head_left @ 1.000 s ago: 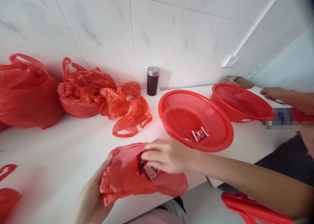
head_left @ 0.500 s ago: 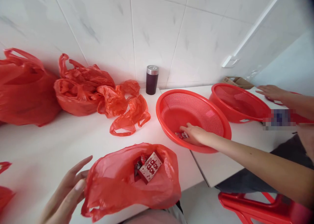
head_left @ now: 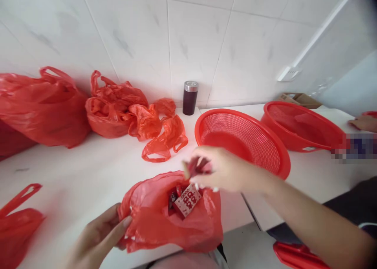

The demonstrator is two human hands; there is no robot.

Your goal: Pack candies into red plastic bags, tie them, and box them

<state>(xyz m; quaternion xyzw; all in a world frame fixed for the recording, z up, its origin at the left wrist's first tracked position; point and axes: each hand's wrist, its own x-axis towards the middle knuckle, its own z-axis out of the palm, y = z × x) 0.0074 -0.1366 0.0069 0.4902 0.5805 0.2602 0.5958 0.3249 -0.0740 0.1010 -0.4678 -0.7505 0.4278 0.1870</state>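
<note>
Here a small red packet (head_left: pixel 198 167) is pinched in the right hand (head_left: pixel 218 170), just above the open red plastic bag (head_left: pixel 173 218), whose edge is gripped by the left hand (head_left: pixel 98 237). Emptying seems underway; a short carry to the near red basket (head_left: pixel 266 149) is called for, judging by its closeness.

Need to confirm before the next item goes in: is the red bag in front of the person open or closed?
Open. The left hand holds the red bag at its rim, and a patterned packet shows inside its mouth, below the right hand.
</note>
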